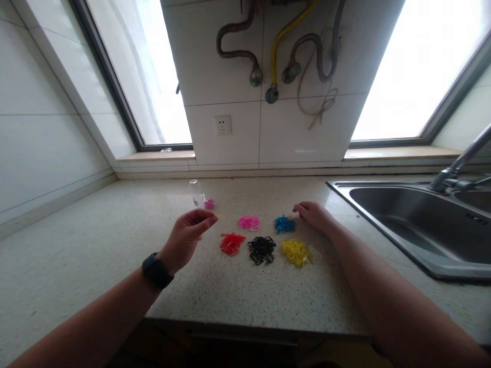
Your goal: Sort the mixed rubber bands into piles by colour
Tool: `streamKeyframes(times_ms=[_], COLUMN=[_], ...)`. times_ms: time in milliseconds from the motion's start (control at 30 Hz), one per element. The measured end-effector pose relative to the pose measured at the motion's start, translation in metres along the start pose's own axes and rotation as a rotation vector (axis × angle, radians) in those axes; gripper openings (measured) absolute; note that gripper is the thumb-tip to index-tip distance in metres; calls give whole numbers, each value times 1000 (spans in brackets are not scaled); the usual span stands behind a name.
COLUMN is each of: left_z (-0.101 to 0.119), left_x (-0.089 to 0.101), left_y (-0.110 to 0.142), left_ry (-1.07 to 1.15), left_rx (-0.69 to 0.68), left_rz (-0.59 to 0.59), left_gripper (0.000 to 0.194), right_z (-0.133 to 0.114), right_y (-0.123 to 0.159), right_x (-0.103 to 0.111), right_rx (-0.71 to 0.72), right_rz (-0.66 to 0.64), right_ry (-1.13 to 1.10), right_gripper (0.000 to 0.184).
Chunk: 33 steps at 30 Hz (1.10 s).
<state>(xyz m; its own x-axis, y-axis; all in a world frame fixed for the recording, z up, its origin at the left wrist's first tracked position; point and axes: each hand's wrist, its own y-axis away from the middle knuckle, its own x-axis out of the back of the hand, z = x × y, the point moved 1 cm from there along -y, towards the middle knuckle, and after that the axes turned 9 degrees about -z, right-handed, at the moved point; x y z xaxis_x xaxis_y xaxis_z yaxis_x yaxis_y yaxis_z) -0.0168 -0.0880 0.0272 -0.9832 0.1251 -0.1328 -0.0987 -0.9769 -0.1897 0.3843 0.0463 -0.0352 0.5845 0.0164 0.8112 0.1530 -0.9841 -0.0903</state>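
Observation:
My left hand (190, 235), wearing a dark watch (157, 271), pinches a thin yellow rubber band (221, 216) between thumb and forefinger, above the counter. My right hand (313, 215) rests at the right of a pile of blue rubber bands (284, 224). Its fingers point left, loosely bent and apart, with nothing visible in them. Pink rubber bands (249, 222) lie between the hands. Nearer are piles of red rubber bands (232, 244), black rubber bands (262, 250) and yellow rubber bands (297, 252).
Behind my left hand stand a clear plastic bottle (195, 193) and a small pink object (209, 204). A steel sink (383, 225) with a faucet (456, 168) is set into the speckled counter (215, 296) at right. A wall socket (222, 125) and pipes are at the back.

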Motion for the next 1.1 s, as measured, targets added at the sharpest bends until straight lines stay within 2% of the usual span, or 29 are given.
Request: streamKeyframes(times_ms=[167,333,533,1100], left_z=[18,22,18,10], left_x=[-32,-47,-54,-58], left_y=[17,30,34,35], left_ry=[120,207,274,178], left_rx=[-53,40,92,78], left_rz=[-59,-104,-113,-125], left_gripper=[19,19,20,23], right_z=[0,2,-1,-4], right_y=[0,-1,1,3], right_x=[0,-1,0,1], right_rx=[8,8,7,22], right_rz=[-5,-8,-3,21], right_ry=[14,11,9,-26], right_gripper=[42,41,40,41])
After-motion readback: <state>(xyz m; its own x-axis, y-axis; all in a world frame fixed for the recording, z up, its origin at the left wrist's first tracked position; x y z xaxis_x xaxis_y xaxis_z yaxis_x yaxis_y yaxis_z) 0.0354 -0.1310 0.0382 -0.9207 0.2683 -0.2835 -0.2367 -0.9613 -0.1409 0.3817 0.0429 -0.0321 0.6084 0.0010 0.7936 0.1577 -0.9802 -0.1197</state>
